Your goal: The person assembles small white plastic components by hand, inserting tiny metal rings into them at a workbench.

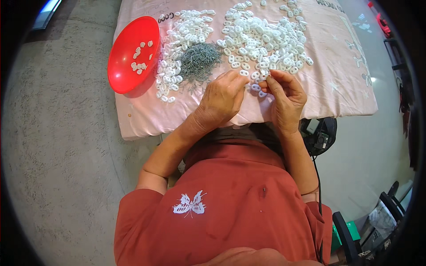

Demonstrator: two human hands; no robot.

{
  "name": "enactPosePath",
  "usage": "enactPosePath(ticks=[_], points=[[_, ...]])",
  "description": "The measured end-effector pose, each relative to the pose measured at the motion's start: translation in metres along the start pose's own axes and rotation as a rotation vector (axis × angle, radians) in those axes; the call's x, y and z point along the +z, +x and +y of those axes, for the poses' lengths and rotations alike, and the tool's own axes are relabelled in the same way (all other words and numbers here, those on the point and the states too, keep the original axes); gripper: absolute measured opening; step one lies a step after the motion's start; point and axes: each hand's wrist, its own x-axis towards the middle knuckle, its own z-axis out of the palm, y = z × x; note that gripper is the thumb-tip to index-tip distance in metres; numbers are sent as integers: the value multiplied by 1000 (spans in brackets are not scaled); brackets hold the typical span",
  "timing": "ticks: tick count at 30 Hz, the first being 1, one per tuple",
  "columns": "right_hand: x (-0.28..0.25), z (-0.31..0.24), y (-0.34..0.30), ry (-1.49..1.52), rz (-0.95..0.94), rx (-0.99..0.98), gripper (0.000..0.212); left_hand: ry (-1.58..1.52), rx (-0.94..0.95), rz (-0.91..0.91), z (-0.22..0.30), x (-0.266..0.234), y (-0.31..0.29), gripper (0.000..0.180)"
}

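My left hand (224, 96) is closed above the near part of the cloth-covered table, its fingers curled together; whatever they hold is hidden. Close by on the right, my right hand (287, 98) pinches thumb and forefinger together. White shows at those fingertips, but I cannot separate it from the small oval white plastic pieces with two holes (266, 42) heaped just beyond. A few more of these pieces lie between my hands. Beyond my left hand is a pile of small grey screws (199, 60).
A red bowl (128, 80) at the table's left edge holds several small white pieces. Another heap of white pieces (191, 26) lies between bowl and screws. Pink printed cloth (335, 95) covers the table. A black bag-like item (326, 135) with a cable hangs below its near edge.
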Motion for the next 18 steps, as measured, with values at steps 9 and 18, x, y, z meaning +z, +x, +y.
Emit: enactPosePath(ticks=[9, 18], points=[[1, -1, 1, 1, -18, 25, 20, -109, -49, -22, 2, -13, 4, 21], [-1, 1, 0, 24, -36, 26, 18, -957, -598, 15, 15, -3, 8, 15]])
